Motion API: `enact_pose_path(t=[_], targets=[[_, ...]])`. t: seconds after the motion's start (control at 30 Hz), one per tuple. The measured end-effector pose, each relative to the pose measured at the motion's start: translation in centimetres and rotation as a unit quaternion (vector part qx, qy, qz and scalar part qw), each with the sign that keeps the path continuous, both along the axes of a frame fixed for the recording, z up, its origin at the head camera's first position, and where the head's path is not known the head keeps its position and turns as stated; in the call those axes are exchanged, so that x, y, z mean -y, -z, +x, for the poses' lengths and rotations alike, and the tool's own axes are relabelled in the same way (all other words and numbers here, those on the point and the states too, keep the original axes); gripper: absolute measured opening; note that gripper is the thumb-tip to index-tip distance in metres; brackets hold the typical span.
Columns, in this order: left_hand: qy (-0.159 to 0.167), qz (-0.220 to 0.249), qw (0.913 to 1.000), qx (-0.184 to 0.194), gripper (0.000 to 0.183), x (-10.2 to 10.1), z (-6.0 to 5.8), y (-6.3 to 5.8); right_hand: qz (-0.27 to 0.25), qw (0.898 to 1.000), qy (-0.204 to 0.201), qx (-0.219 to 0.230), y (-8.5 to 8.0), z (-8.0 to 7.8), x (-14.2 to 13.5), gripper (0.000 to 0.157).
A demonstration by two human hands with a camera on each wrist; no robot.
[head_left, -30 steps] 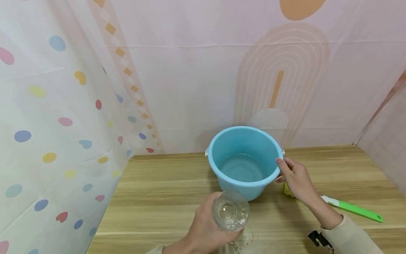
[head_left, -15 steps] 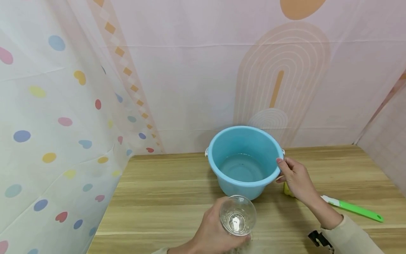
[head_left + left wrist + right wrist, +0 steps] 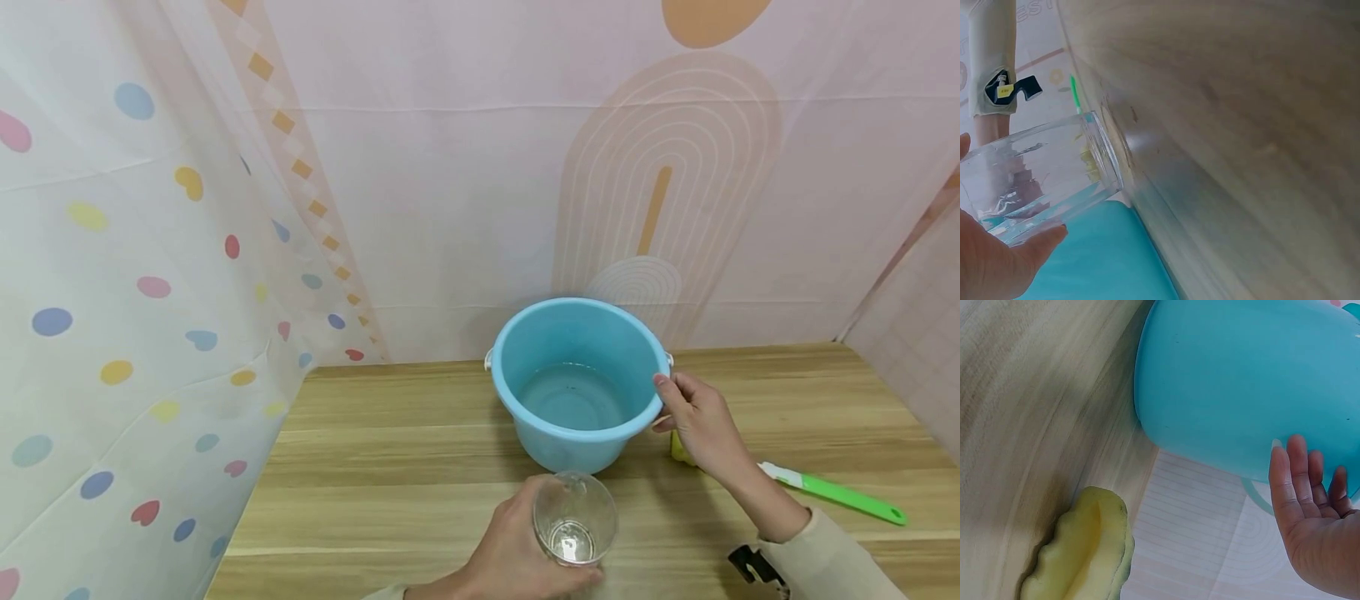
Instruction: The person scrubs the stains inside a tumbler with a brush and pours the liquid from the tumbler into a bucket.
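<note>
My left hand (image 3: 517, 542) grips a clear drinking glass (image 3: 576, 518), its fingers and thumb around the side. The glass is in front of a light blue bucket (image 3: 573, 448), a short way nearer me. In the left wrist view the glass (image 3: 1054, 169) looks empty, its rounded end close over the wood. A shallow layer of water shows at the bottom of the bucket. My right hand (image 3: 701, 421) holds the bucket's right rim, thumb over the edge. In the right wrist view its fingers (image 3: 1299, 472) lie along the outer wall.
A sponge brush lies right of the bucket, with a yellow sponge head (image 3: 1082, 550) and a green handle (image 3: 851, 497); my right forearm partly covers it. Wet marks (image 3: 1116, 134) show on the wooden table (image 3: 375, 467). Patterned cloth hangs behind and at the left.
My left hand has shifted the glass to the right and slightly towards me, turning it so its inside shows more. My right hand and the bucket have stayed put.
</note>
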State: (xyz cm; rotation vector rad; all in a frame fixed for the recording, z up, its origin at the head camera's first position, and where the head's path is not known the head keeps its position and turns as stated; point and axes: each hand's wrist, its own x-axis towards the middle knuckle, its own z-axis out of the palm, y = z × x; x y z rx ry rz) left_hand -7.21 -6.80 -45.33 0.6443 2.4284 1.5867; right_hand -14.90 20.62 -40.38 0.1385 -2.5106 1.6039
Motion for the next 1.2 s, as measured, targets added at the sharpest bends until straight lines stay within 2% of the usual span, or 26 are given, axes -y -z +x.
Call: enact_pose_path(t=[0.2,0.57,1.07,1.2], targets=[[0.003,-0.004,0.9999,-0.014,0.081,-0.07,-0.11,0.25,0.007,1.0,0.003,-0.002,0.06,-0.16,0.01,0.046],[0.022,-0.004,0.9996,-0.015,0.082,-0.11,-0.28,0.52,0.006,1.0,-0.001,-0.003,0.12,-0.19,-0.09,0.047],[0.039,-0.025,0.9988,0.017,0.085,-0.47,-0.56,0.1,0.012,1.0,0.001,-0.002,0.21,-0.29,-0.42,0.047],[0.041,-0.02,0.9989,0.004,0.09,-0.36,-0.57,0.18,0.014,1.0,-0.001,-0.004,0.09,-0.33,-0.44,0.047]])
